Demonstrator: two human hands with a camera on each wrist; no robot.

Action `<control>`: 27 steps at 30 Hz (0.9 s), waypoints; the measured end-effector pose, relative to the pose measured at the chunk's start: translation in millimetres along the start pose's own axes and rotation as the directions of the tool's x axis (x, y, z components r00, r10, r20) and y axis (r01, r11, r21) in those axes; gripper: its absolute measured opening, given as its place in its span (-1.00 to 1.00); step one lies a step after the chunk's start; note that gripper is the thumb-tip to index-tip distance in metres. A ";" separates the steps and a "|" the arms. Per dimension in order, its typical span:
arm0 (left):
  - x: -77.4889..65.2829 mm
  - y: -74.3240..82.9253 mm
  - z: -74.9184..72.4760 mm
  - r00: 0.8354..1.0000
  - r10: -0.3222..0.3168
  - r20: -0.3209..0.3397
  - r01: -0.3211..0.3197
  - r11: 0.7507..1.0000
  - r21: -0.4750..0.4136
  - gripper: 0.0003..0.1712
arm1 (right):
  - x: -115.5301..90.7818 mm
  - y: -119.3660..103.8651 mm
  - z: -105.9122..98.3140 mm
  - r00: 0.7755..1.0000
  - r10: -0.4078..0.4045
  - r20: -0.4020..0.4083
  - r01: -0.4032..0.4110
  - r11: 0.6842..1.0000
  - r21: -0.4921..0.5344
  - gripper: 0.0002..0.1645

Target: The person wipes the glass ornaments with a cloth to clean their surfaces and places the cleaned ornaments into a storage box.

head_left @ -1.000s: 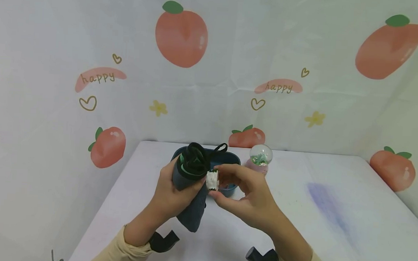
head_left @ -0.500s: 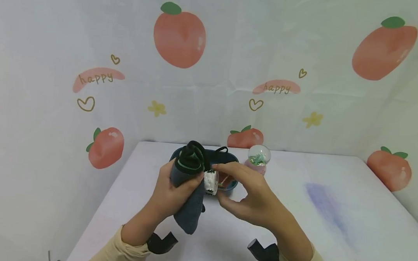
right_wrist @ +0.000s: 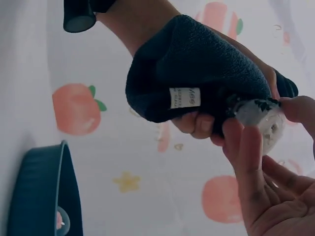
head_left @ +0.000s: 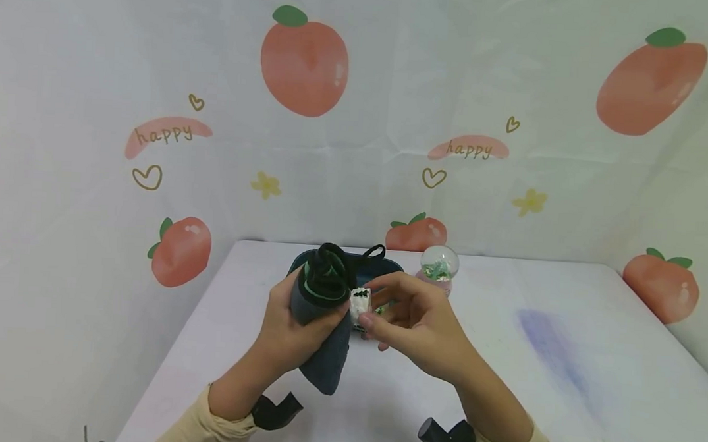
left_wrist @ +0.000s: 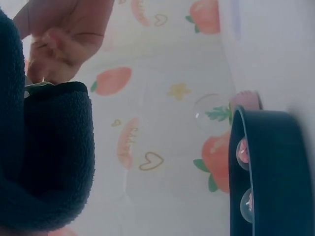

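Observation:
My left hand (head_left: 284, 327) grips a dark blue-green towel (head_left: 327, 355), bunched in a roll with its lower end hanging below the hand. Right beside the towel is a small snow globe with a white base (head_left: 359, 305) and dark green marks. In the right wrist view its clear dome (right_wrist: 249, 113) faces the dark towel, a white label (right_wrist: 185, 98) showing on the cloth. My right hand (head_left: 426, 326) pinches the white base between thumb and fingers. The towel hides the globe from the left wrist view.
Behind the hands stands a dark blue bin (head_left: 387, 267), holding clear globes (left_wrist: 247, 205) with pink inside. A snow globe on a pink base (head_left: 438, 269) is next to it on the white table (head_left: 490, 359). A fruit-print cloth (head_left: 344, 181) hangs at the back.
The right fingers spread around the white base half a second ago and have now closed in on it again. The base has turned slightly. The left hand keeps its grip on the towel.

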State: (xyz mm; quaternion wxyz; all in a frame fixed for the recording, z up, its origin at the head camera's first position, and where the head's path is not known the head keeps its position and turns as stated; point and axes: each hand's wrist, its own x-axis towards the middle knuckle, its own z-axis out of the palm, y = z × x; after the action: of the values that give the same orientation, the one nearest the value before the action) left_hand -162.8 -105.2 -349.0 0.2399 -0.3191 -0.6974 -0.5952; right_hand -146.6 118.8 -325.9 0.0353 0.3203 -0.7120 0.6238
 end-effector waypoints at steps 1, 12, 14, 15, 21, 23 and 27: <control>0.2 -0.7 0.2 1.000 0.000 0.003 0.000 1.000 0.003 -0.57 | -0.2 0.8 0.5 1.000 -0.018 -0.008 0.018 1.000 -0.004 -0.59; 3.3 -5.5 -1.6 0.998 -0.058 0.011 0.058 0.998 0.010 -0.67 | 5.1 7.8 0.7 0.858 -0.510 0.063 0.494 0.786 -0.372 -0.32; 3.6 -4.5 -1.2 0.998 -0.062 0.011 0.062 0.998 0.010 -0.65 | 3.6 8.0 -0.1 0.897 -0.440 0.042 0.427 0.838 -0.339 -0.32; 3.7 -3.9 -0.9 0.998 -0.063 0.012 0.063 0.998 0.008 -0.64 | 2.8 8.2 -0.5 0.919 -0.394 0.032 0.382 0.865 -0.326 -0.36; 2.1 -3.2 0.2 0.999 -0.049 0.020 0.049 0.999 0.006 -0.63 | 0.0 6.1 -0.8 0.978 -0.209 0.008 0.202 0.937 -0.285 -0.55; 1.6 -3.7 -0.2 0.999 -0.048 0.019 0.047 0.999 0.012 -0.63 | 1.1 5.2 -0.6 0.962 -0.270 0.027 0.266 0.917 -0.296 -0.48; 1.5 -4.8 -0.3 0.998 -0.060 0.007 0.060 0.998 0.013 -0.64 | 3.9 6.9 -0.2 0.899 -0.431 0.076 0.429 0.831 -0.354 -0.34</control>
State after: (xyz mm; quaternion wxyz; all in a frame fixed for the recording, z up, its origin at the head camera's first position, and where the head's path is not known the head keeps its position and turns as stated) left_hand -167.4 -105.7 -351.2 0.2212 -0.2987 -0.7115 -0.5963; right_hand -153.2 117.5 -330.1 0.2355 0.4578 -0.7240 0.4591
